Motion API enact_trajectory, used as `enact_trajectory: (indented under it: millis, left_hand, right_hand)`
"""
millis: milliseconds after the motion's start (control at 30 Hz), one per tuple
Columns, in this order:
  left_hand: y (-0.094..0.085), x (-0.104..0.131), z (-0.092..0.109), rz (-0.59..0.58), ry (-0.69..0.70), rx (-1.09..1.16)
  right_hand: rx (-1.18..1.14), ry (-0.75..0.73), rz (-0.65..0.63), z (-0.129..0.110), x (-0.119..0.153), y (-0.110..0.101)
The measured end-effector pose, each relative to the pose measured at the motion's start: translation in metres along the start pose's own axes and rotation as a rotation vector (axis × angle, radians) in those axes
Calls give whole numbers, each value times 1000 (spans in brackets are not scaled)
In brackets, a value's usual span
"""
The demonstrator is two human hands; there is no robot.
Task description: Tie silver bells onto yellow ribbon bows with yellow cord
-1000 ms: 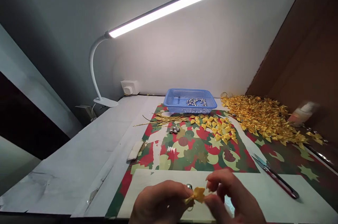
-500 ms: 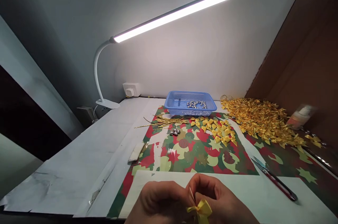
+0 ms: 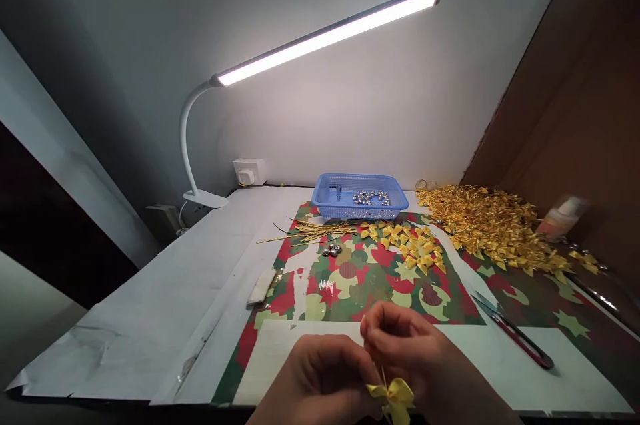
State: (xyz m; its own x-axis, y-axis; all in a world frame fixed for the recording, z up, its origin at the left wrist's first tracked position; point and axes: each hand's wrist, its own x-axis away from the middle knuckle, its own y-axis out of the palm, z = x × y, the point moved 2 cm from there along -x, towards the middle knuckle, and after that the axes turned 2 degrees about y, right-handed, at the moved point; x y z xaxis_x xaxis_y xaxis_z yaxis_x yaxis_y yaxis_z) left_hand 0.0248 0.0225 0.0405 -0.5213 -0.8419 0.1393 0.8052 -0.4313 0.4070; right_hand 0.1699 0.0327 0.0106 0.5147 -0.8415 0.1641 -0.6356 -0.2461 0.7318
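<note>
At the bottom of the head view, my left hand (image 3: pixel 325 371) is closed, its fingertips against a small yellow ribbon bow (image 3: pixel 397 398). A thin pale strand (image 3: pixel 383 375) rises from the middle of the bow between my hands. My right hand (image 3: pixel 407 341) sits just above and to the right, thumb and forefinger pinched together over what looks like the strand's upper end. Fingers cover most of the strand. Below both hands lies a white sheet (image 3: pixel 500 358).
Several loose bows (image 3: pixel 413 248), gold twist ties (image 3: pixel 320 231) and silver bells (image 3: pixel 332 250) lie on patterned paper (image 3: pixel 360 291). Behind them stands a blue basket (image 3: pixel 357 211). A craft knife (image 3: pixel 517 335) rests right, before a heap of bows (image 3: pixel 490 228) and a bottle (image 3: pixel 560 219).
My right hand has risen slightly, widening the gap between my pinched fingers and the bow. The bow has shifted a little right. The whole view has shifted slightly too.
</note>
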Motion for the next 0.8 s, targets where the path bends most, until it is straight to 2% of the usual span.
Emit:
enact_trajectory:
  millis: [133,267,500,800]
  left_hand:
    - [-4,-3,1,27,52,10]
    - [-10,-2,5,111,54,-35]
    - [-10,2,4,133,-4,-36]
    - [-10,5,9,145,12,-51]
  right_hand:
    - [-179,-136,192,-10,-4,-4]
    - [-241,-205,234,-23,-2,-8]
    - [-156,-441,303,-46,-5,-19]
    - [62,-730,491,-66,1,-46]
